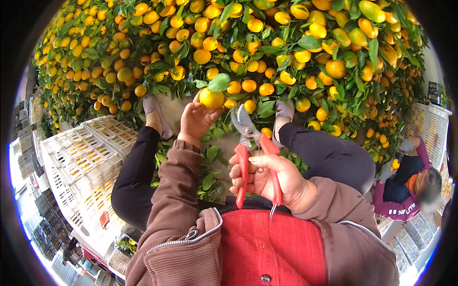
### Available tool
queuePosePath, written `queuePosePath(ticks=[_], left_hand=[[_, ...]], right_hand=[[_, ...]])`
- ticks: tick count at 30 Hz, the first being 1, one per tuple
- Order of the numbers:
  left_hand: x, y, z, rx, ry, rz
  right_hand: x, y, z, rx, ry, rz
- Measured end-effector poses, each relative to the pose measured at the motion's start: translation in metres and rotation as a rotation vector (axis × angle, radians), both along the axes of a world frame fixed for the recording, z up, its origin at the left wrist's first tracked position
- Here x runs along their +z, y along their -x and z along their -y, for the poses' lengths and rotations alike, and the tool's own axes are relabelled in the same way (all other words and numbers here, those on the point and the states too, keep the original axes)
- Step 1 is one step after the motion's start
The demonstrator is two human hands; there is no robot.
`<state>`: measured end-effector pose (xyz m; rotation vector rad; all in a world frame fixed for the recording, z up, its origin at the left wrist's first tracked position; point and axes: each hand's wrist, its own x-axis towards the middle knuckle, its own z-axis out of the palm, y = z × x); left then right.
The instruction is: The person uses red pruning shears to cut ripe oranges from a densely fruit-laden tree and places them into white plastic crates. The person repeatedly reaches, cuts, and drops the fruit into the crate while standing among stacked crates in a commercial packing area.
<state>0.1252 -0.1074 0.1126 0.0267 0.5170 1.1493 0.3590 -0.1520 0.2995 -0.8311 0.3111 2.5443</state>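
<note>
Held in the fingers of my left hand is a ripe orange citrus fruit with a green leaf at its top. My right hand grips red-handled pruning shears. Their metal blades point up and away from me, a short distance to the right of the fruit and apart from it. The handles are spread, with a small spring showing between them. Beyond both hands rises a large heap of citrus fruit with leaves and stems, some orange and some still greenish.
White plastic crates stand on my left, with fruit visible through their slots. Loose leafy twigs lie on the floor between my legs. To the right, a person in a purple top and gloves sits near more white crates and holds fruit.
</note>
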Motion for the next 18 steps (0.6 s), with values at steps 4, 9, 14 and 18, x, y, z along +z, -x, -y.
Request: queuePosePath(ticks=[4,9,14,18], left_hand=[[0.058,-0.025,0.012,-0.046,0.04,-0.001],[0.094,-0.045,0.023,-0.03,-0.19,0.012],[0.11,-0.044,0.03,0.006,-0.243,-0.058],[0.111,-0.04,0.034,0.023,-0.265,-0.048]], right_hand=[[0.003,-0.002,0.009,0.044,-0.057,-0.088],[0.004,-0.007,0.012,0.041,-0.042,-0.179],[0.006,-0.014,0.018,0.066,-0.075,-0.215],[0.006,-0.014,0.019,0.113,-0.069,-0.233]])
